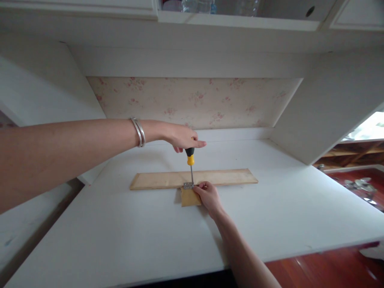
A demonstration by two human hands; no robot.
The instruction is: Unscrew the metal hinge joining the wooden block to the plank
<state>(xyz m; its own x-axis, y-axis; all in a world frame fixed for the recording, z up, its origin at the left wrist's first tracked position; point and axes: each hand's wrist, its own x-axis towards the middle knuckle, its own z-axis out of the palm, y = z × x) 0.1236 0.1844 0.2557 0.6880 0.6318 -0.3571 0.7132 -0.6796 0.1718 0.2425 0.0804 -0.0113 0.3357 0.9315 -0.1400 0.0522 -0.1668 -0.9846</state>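
- The hinge [188, 185] lies at the near edge of the long board [195, 178], over the small block [190, 197].
- The screwdriver [191, 165] stands upright, its tip down on the hinge.
- The left hand [181, 137] closes on the handle from above.
- The right hand [207, 196] pinches the hinge from the right side and is the nearer one.
- All rests on the white desk [270, 224].

Two hands work here: the left hand [181, 137] grips one screwdriver [190, 162] from above, and the right hand [208, 196] presses down just below its tip. Under that tip sits one metal hinge [188, 185], joining two boards, one long board [195, 177] and one small board [189, 198]. Two bangles [139, 132] ring the left wrist.
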